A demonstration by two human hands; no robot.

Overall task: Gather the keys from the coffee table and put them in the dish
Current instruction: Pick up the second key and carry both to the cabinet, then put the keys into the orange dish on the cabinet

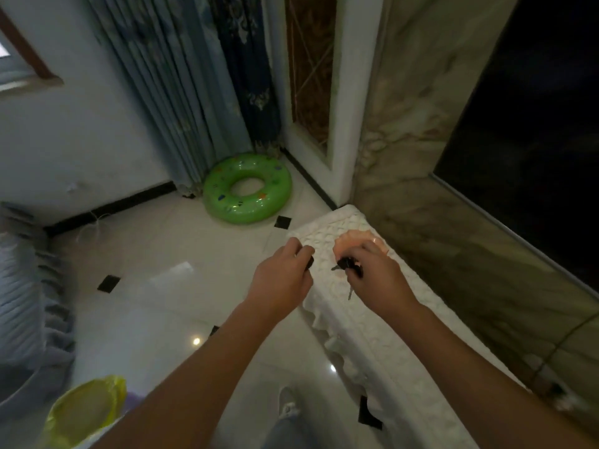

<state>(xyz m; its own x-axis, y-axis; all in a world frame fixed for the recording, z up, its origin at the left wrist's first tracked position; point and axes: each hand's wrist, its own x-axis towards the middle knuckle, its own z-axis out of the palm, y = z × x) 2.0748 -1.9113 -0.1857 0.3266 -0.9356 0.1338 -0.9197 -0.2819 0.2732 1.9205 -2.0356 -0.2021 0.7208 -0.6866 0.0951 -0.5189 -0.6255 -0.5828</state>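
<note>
Both hands over the far end of the table (372, 322), which has a white textured cloth on it. Right hand (376, 277): fingers closed on a bunch of keys (348, 267) with dark heads, one key blade hanging below the hand, held right at the near rim of the pink dish (351, 243). Dish sits near the table's far end. Left hand (282, 277): fingers curled around something small and dark, can't tell what. Green swim ring (248, 189) on the floor beyond.
</note>
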